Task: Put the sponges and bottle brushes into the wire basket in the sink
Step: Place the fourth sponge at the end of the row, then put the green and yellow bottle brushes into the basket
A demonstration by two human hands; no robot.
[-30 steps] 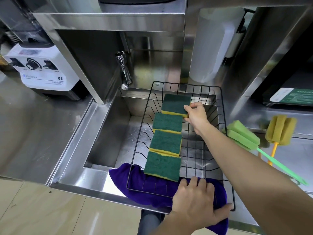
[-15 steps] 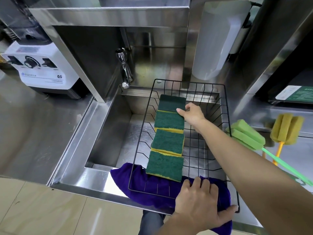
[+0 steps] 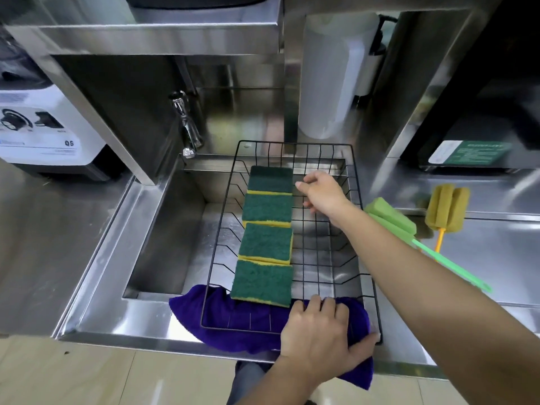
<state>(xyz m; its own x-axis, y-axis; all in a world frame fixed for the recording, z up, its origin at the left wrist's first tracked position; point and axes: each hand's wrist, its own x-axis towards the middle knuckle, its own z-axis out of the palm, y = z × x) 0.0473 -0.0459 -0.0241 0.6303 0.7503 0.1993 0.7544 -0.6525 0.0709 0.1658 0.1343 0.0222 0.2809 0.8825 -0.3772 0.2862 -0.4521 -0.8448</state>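
The right hand is held empty beside the sponges; the left hand is pressed flat on the wire basket. The bottle brushes should be lifted by their handles.

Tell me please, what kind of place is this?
Probably a commercial kitchen or drink-shop work station. The stainless steel sink is built into an all-steel counter, a white blender base marked Q5 stands at the left, and steel shelving hangs above.

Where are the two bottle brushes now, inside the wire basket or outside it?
Outside. The green brush and yellow brush lie on the counter, right of the wire basket.
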